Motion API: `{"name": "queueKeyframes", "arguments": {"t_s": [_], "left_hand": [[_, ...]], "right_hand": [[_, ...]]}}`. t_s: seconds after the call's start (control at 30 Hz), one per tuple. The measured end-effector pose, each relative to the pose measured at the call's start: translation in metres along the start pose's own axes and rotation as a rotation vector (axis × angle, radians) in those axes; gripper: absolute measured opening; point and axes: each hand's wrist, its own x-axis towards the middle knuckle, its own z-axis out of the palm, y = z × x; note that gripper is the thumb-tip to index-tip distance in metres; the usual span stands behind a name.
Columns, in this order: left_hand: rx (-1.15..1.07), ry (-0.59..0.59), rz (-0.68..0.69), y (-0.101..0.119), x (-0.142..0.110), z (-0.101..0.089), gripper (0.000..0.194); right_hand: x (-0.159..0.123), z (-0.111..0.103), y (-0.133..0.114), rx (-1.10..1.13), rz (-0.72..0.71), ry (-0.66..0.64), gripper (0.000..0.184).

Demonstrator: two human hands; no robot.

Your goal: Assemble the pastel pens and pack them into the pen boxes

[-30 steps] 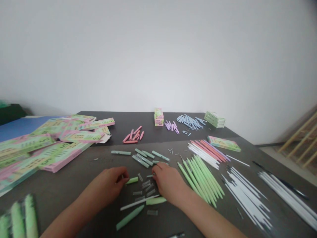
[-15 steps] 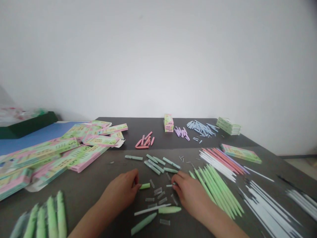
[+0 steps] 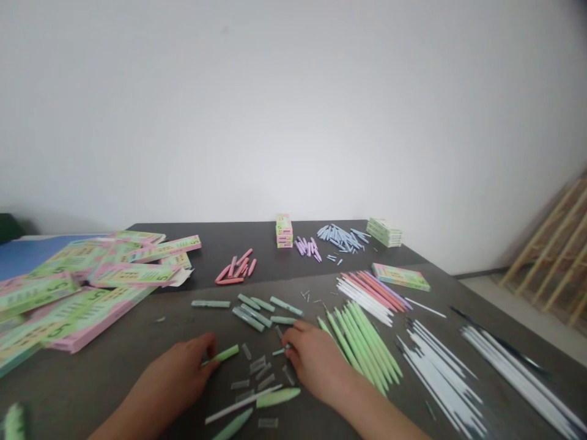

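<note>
A dark surface [image 3: 238,235] was backed by a pale wall [image 3: 293,110], and slatted wooden bars [image 3: 545,238] were seen beyond its right edge. Pink-and-green boxes [image 3: 105,311] were heaped toward the left edge; pale green boxes [image 3: 384,233] were stacked by the far right corner. White rods [image 3: 513,382] were laid near the right edge. A light green piece [image 3: 228,352], left of scattered clear tubes [image 3: 266,382], was pinched by the left hand [image 3: 183,370]. A thin pale stick [image 3: 278,352] was seemingly clamped by the right hand [image 3: 314,357], beside fanned green pens [image 3: 367,345], its fingertips being poorly seen.
</note>
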Motion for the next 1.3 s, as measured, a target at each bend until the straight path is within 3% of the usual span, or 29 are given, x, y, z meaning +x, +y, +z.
{"name": "queueKeyframes", "arguments": {"t_s": [0.6,0.8,0.93,1.03,1.2,1.3], "left_hand": [[0.007,0.038,-0.034,0.001,-0.002,-0.007,0.023],[-0.026,0.052,0.097,0.017,-0.011,-0.005,0.022],[-0.070,0.023,0.214,0.025,-0.017,-0.001,0.019],[-0.078,-0.006,0.231,0.028,-0.020,0.002,0.019],[-0.062,-0.001,0.244,0.028,-0.018,0.004,0.019],[-0.051,-0.001,0.234,0.027,-0.017,0.004,0.018]], "right_hand": [[-0.003,-0.013,0.004,0.062,0.018,0.027,0.018],[-0.005,-0.028,0.013,0.196,0.082,0.164,0.028],[-0.007,-0.029,0.016,0.290,0.139,0.178,0.016],[-0.007,-0.024,0.013,0.283,0.088,0.172,0.008],[-0.003,-0.007,0.010,0.179,-0.120,0.175,0.016],[0.000,0.002,0.011,0.180,-0.164,0.158,0.019]]}}
